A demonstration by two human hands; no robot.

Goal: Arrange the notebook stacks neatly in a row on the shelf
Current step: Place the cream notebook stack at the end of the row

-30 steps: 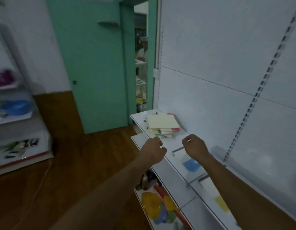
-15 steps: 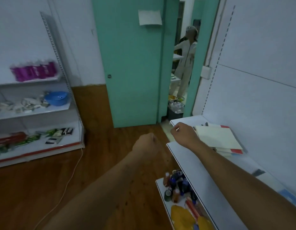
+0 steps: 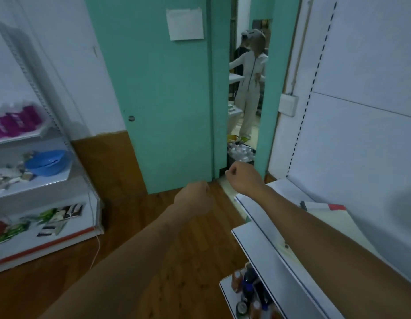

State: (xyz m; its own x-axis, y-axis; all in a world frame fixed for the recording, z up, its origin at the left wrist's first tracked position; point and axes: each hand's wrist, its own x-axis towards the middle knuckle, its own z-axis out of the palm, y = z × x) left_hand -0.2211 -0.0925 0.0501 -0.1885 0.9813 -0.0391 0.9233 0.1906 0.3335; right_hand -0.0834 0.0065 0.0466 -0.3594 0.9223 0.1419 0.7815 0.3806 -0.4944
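Over at the right, on the white shelf, the notebook stack sits against the back panel, partly hidden behind the right forearm. Both hands are out in mid-air, left hand and right hand, each grip curled up with nothing in it. Looks like a between-steps moment to me; the next move probably means turning toward the shelf and reaching for that stack.

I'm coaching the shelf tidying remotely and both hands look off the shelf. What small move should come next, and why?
Probably bring the right hand back and down onto the cream-covered notebook stack with red corner tabs. Both it and the left hand are curled and hold nothing, out past the end of the white metal shelf, while the stack lies untouched behind the right forearm.
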